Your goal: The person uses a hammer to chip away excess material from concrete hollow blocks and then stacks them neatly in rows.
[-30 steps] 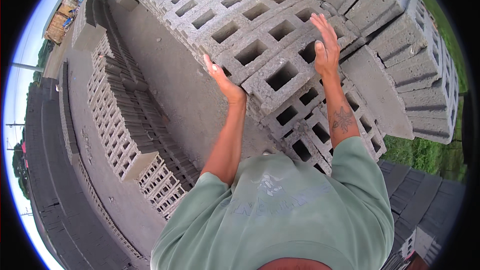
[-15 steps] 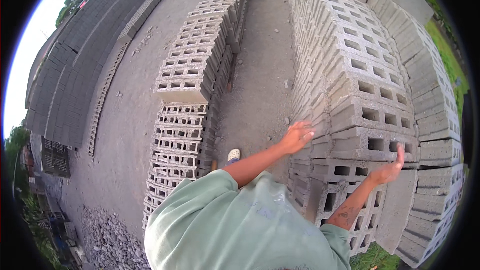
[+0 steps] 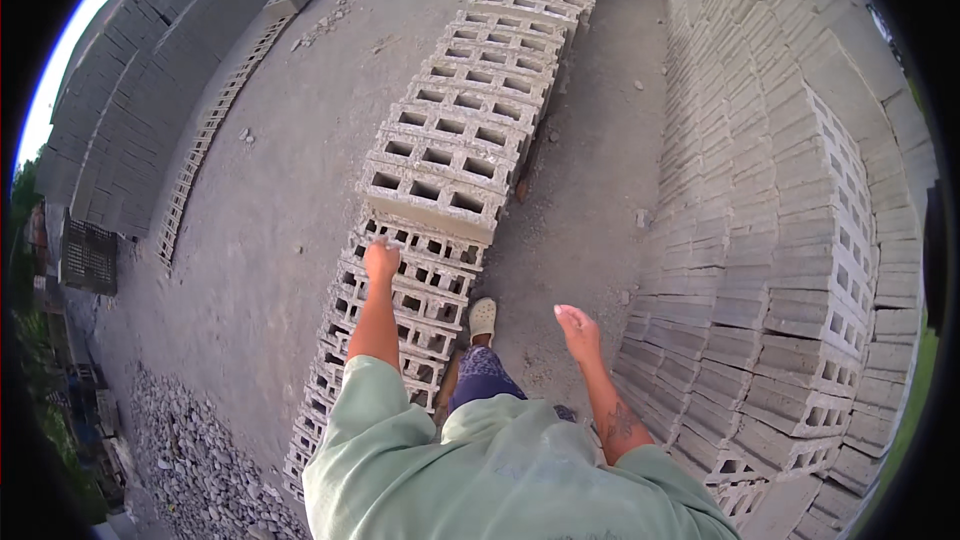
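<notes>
My left hand (image 3: 381,258) reaches over the row of grey hollow concrete blocks in front of me. Its fingers look loosely apart, with nothing seen in them, just short of the nearest block (image 3: 430,217) of the upper layer. Whether the fingertips touch the blocks below, I cannot tell. Those lower blocks (image 3: 424,312) stand packed side by side, their openings showing. My right hand (image 3: 578,328) hangs in the air over the aisle to the right of the row, fingers stretched out and holding nothing.
A tall wall of stacked concrete blocks (image 3: 720,240) runs along the right side. More block stacks (image 3: 150,110) stand at the far left, beside a low line of blocks (image 3: 215,130). Gravel (image 3: 200,450) lies at the lower left. A shoe (image 3: 482,317) stands beside the row.
I have turned left from the right-hand stack to the middle row. Both hands have left that stack's side; the left is over the row, the right over the aisle.
</notes>
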The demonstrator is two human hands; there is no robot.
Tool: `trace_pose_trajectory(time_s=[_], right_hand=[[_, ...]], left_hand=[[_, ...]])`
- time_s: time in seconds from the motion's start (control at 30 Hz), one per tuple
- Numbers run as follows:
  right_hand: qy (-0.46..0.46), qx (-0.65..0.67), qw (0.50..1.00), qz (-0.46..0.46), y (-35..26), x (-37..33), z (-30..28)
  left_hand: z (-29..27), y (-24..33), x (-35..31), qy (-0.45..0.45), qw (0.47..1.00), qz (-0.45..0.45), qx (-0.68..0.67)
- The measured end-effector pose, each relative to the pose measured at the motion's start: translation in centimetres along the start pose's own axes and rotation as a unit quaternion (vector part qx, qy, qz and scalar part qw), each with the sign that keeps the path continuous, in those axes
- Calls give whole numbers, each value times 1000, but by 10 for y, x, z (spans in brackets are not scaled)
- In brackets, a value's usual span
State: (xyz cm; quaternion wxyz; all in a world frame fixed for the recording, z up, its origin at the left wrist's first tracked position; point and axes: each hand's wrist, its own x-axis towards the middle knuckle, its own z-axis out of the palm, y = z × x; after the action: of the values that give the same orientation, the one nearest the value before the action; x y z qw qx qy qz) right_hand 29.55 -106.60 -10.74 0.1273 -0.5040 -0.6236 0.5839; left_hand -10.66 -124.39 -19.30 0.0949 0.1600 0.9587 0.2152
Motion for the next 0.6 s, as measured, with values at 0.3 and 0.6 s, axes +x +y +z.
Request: trace_pose_trajectory(time_s=[0.3, 0.6], right_hand=[[-48, -118, 982, 136, -67, 244, 170], [75, -71, 980, 171, -31, 260, 190]], left_hand=[[14, 19, 252, -125, 989, 74, 10], [15, 19, 236, -149, 973, 123, 123]])
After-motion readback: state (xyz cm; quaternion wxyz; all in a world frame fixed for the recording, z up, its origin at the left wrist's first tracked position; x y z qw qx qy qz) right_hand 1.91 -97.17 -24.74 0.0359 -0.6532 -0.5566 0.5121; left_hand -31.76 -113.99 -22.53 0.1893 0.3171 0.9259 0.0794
